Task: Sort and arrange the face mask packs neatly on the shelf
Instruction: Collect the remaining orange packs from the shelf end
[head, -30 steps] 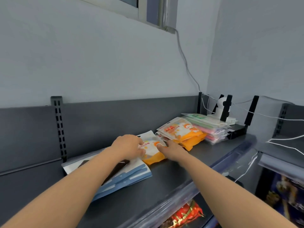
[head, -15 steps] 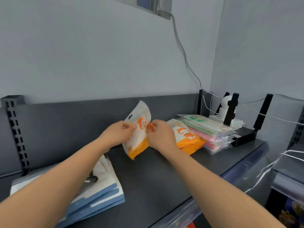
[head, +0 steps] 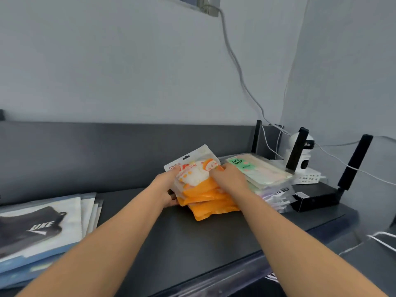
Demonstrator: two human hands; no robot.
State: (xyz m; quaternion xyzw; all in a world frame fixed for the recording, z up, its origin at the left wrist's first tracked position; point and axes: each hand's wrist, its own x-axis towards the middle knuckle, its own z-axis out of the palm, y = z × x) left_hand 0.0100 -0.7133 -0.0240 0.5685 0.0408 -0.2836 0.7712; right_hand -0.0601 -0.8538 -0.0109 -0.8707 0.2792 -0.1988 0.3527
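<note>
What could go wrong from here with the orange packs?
The orange packs, gripped by the left hand and right hand, lie fanned, with the lower ones jutting forward; they might slide apart on release. The right hand is right beside the green pack stack, so squaring up could knock it askew.

I read this as a small shop: a dark metal display shelf (head: 192, 243) with a clear strip (head: 225, 281) along its front edge, orange packs (head: 205, 197), pastel packs (head: 264, 172) and blue-edged packs (head: 42, 230) stacked flat on it, a security camera (head: 306, 156) and router (head: 317, 198) at its far right corner.
</note>
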